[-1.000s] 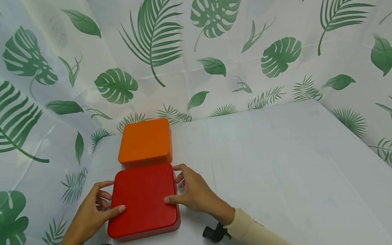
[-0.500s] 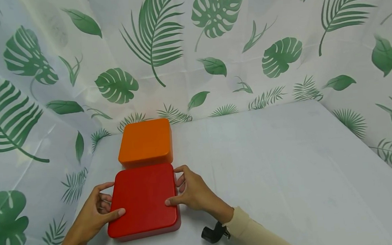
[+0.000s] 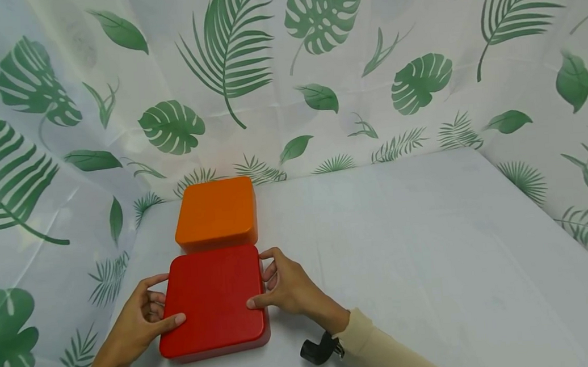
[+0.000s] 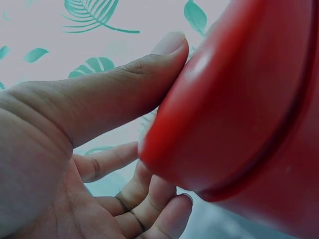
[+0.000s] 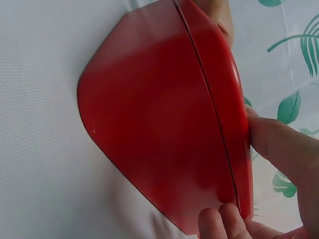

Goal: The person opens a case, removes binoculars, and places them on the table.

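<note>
A red lidded box (image 3: 215, 300) with rounded corners lies flat on the white table, its lid on. My left hand (image 3: 137, 319) holds its left side, the thumb on the lid's top and the fingers curled by the side. At the opposite side, my right hand (image 3: 288, 283) grips the box with the thumb on top and the fingers along the wall. The right wrist view shows a thin seam between the lid and the red box wall (image 5: 149, 114). In the left wrist view, the left thumb (image 4: 124, 82) presses the rounded red lid edge (image 4: 199, 109).
Right behind the red box sits a smaller orange box (image 3: 216, 211), also with rounded corners. White cloth with green leaf prints (image 3: 247, 96) hangs behind and at both sides. The white tabletop (image 3: 406, 255) stretches to the right.
</note>
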`<state>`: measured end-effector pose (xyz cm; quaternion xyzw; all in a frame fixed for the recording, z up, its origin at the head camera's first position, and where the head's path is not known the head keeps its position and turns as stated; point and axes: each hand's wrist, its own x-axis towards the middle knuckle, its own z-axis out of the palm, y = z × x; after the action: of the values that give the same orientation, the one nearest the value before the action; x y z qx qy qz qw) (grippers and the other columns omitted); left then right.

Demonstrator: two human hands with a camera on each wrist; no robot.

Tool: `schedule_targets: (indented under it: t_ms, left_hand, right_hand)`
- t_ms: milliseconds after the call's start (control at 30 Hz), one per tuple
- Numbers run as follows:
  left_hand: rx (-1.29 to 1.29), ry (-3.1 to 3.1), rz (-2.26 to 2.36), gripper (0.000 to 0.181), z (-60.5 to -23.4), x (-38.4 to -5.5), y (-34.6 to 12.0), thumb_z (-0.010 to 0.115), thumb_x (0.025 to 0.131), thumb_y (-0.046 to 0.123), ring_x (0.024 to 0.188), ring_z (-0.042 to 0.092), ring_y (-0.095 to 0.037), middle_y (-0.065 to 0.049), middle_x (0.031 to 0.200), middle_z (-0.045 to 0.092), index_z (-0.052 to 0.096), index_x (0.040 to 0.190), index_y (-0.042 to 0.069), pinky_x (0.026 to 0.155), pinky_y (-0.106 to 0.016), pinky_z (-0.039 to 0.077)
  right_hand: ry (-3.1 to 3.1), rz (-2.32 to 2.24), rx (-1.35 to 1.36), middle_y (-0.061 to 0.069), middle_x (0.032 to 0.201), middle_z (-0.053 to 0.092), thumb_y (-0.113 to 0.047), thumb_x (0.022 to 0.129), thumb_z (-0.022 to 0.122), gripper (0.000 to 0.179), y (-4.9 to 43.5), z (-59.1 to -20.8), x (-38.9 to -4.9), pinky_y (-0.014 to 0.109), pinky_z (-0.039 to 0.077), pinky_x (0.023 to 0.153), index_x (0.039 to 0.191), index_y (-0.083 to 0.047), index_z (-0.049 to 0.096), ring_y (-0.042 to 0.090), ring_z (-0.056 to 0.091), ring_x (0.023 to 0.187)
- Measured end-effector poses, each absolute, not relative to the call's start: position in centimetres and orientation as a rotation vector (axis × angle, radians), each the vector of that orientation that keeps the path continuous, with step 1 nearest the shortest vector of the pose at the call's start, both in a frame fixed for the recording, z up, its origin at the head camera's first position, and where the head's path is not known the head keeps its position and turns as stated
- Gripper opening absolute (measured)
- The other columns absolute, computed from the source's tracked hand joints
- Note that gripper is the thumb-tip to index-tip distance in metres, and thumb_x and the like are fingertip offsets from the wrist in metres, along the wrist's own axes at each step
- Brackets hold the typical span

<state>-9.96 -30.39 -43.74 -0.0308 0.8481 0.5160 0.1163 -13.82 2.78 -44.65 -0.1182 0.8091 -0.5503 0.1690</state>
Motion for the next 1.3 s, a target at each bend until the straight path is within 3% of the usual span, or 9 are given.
schedule_targets:
  t_ms: [967,1300]
  left_hand:
    - [-0.006,2.47,1.61,0.088,-44.15,-9.43,-30.56,0.081,0.094,0.012,0.085,0.056,-0.019,-0.017,0.118,0.051,0.024,0.161,0.011,0.073,-0.025,0.053]
    - [-0.033,2.481,1.569,0.089,-43.81,-9.28,-30.51,0.08,0.096,0.015,0.088,0.056,-0.018,-0.018,0.12,0.052,0.021,0.162,0.013,0.075,-0.025,0.053]
  right_hand:
    - [2.22,-1.698,-0.366,0.007,0.112,0.059,-0.015,0.08,0.095,0.088,2.61,-45.27,-13.77,0.027,0.053,0.076,0.151,-0.012,0.043,0.026,0.063,0.097]
    - [2.255,-1.674,-0.405,0.006,0.113,0.06,-0.019,0.083,0.093,0.089,2.5,-44.83,-13.7,0.028,0.053,0.077,0.154,-0.014,0.041,0.024,0.062,0.097]
